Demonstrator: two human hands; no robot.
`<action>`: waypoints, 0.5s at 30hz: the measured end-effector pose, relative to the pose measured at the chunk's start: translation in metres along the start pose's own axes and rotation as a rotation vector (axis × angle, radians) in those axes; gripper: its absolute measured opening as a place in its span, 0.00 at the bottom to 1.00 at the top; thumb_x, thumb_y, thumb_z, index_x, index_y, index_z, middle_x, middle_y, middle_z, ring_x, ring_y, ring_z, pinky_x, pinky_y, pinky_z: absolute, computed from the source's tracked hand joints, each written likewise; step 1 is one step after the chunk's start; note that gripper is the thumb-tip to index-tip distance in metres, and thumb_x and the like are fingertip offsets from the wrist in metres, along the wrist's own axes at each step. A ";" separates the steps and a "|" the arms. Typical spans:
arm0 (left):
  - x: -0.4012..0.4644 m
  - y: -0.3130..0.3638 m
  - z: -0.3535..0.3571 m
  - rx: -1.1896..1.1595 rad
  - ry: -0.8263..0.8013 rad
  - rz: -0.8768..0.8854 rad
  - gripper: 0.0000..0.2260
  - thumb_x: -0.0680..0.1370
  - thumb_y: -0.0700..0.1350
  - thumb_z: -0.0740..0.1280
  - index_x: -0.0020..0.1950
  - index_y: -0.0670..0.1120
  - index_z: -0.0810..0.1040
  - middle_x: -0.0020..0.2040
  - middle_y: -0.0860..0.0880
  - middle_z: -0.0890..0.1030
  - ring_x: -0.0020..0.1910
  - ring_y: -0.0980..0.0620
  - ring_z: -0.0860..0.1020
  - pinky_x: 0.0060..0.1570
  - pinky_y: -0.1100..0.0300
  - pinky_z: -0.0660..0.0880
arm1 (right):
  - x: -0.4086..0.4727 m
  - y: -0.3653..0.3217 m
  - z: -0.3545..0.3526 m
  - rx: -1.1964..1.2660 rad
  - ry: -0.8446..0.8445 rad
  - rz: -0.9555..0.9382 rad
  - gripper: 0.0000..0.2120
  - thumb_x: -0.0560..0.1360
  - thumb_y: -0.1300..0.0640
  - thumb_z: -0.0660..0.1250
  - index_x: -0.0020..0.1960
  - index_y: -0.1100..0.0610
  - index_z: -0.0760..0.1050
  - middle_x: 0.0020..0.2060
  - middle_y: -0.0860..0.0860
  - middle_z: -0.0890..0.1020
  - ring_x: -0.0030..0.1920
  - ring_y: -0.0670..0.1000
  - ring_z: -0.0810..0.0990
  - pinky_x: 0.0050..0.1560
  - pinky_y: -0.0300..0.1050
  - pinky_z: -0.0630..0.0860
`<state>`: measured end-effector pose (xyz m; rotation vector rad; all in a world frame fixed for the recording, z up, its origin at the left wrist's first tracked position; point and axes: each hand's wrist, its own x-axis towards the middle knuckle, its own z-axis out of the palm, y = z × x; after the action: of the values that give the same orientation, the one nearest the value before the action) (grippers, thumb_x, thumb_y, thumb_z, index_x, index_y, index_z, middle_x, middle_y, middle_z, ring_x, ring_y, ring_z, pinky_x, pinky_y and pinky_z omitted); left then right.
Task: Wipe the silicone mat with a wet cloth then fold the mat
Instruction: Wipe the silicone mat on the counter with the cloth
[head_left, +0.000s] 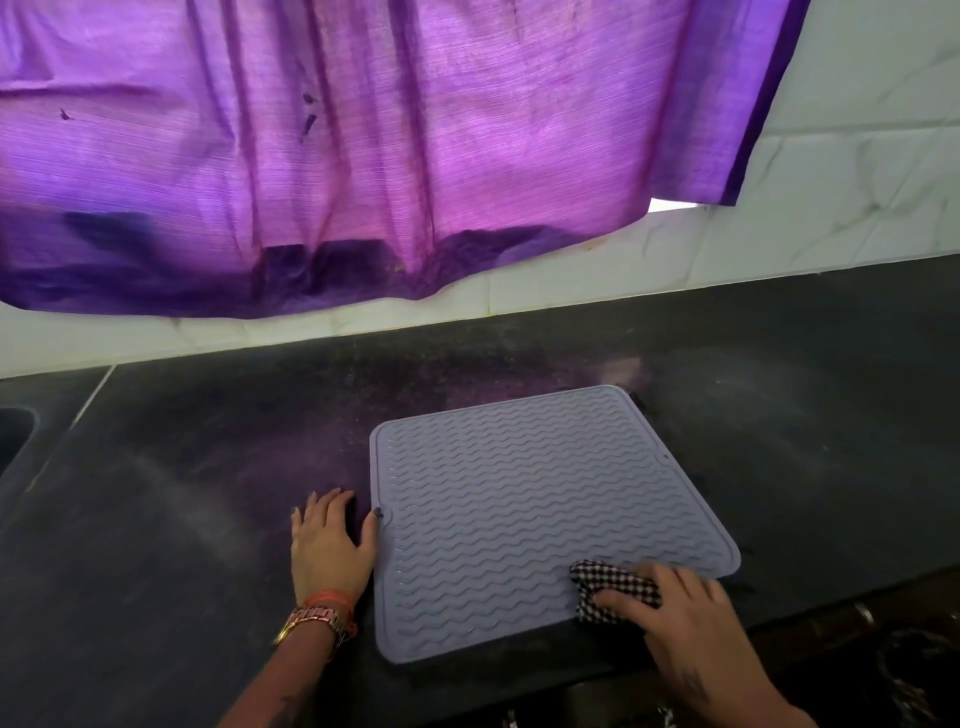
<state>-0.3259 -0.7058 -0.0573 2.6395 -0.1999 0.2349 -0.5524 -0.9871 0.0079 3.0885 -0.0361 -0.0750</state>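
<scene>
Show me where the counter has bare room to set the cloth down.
Bare counter lies right of the mat, and between the mat's far edge and the wall. Left, beyond the left hand, is open up to the sink. The near edge is crowded.

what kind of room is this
Probably a home kitchen: a dark stone countertop with a sink edge at far left, a white tiled wall behind, and a ridged silicone mat lying flat on the counter.
</scene>
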 end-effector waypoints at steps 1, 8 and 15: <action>0.000 0.000 0.000 -0.005 0.005 -0.001 0.19 0.75 0.52 0.65 0.63 0.42 0.75 0.66 0.42 0.74 0.70 0.42 0.65 0.74 0.48 0.52 | -0.001 0.004 0.001 0.006 -0.016 0.037 0.28 0.47 0.51 0.80 0.45 0.37 0.81 0.38 0.49 0.83 0.32 0.49 0.81 0.27 0.44 0.75; 0.000 -0.001 0.002 -0.006 0.004 -0.001 0.19 0.75 0.52 0.65 0.62 0.43 0.75 0.66 0.43 0.74 0.70 0.42 0.65 0.73 0.49 0.51 | -0.014 0.024 -0.004 -0.063 -0.066 0.215 0.34 0.37 0.56 0.83 0.42 0.40 0.82 0.35 0.52 0.83 0.31 0.52 0.81 0.23 0.48 0.75; 0.000 -0.001 0.000 -0.012 -0.010 0.000 0.20 0.76 0.53 0.64 0.64 0.43 0.74 0.67 0.43 0.73 0.71 0.43 0.64 0.74 0.49 0.50 | -0.026 0.050 -0.008 -0.053 -0.101 0.337 0.27 0.76 0.48 0.57 0.68 0.28 0.51 0.69 0.47 0.60 0.65 0.49 0.63 0.63 0.48 0.63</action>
<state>-0.3258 -0.7047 -0.0576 2.6295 -0.2039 0.2205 -0.5788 -1.0358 0.0202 2.9741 -0.5449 -0.2129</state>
